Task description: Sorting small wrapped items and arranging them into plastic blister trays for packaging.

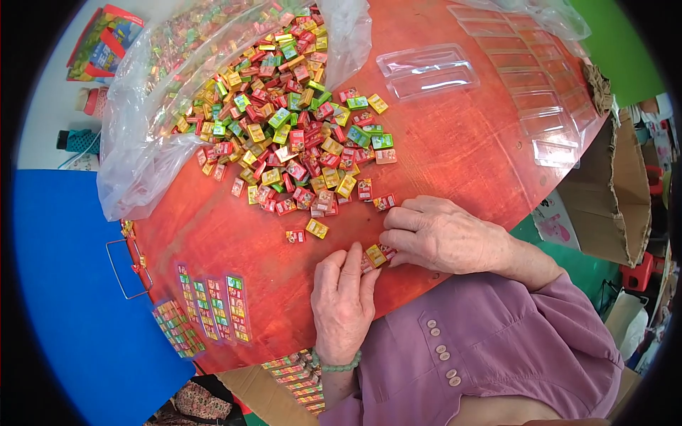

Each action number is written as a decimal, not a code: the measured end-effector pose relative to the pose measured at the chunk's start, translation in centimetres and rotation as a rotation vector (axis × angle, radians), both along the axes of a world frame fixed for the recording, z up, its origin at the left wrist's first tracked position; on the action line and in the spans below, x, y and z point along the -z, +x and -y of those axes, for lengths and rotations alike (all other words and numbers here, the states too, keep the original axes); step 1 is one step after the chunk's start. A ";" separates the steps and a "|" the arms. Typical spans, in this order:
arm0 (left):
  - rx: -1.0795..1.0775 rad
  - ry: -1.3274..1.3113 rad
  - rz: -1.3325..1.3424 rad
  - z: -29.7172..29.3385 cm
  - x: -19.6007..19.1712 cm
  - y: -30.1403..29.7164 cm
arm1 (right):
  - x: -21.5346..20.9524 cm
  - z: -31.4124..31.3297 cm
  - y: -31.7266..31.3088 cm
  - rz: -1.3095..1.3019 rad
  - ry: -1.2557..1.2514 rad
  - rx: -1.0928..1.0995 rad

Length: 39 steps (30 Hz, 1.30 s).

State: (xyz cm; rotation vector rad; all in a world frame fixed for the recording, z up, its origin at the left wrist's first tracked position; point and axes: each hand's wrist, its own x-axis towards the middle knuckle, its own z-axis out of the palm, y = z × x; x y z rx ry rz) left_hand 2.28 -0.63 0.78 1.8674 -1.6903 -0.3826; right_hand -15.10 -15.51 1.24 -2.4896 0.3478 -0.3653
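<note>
A big heap of small red, yellow and green candy boxes point(291, 135) spills from a clear plastic bag point(142, 149) onto the round red table point(455, 142). My left hand point(344, 298) and my right hand point(440, 234) meet near the table's front edge. Between their fingertips they hold a short row of the small boxes point(376, 255), a yellow one uppermost. A loose yellow box point(317, 228) and a red one point(295, 236) lie just beyond my left hand. A green bead bracelet point(337, 366) circles my left wrist.
Filled clear trays of boxes point(213, 309) lie in a row at the table's left front. Empty clear plastic trays point(430, 71) lie at the far right, with a long stack point(540, 92) beside them. A blue surface point(78, 298) is on the left, a cardboard box point(611, 192) on the right.
</note>
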 end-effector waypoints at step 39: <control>-0.038 -0.051 0.003 -0.8 0.5 -0.6 | -2.3 2.6 -1.8 -0.039 -0.047 0.382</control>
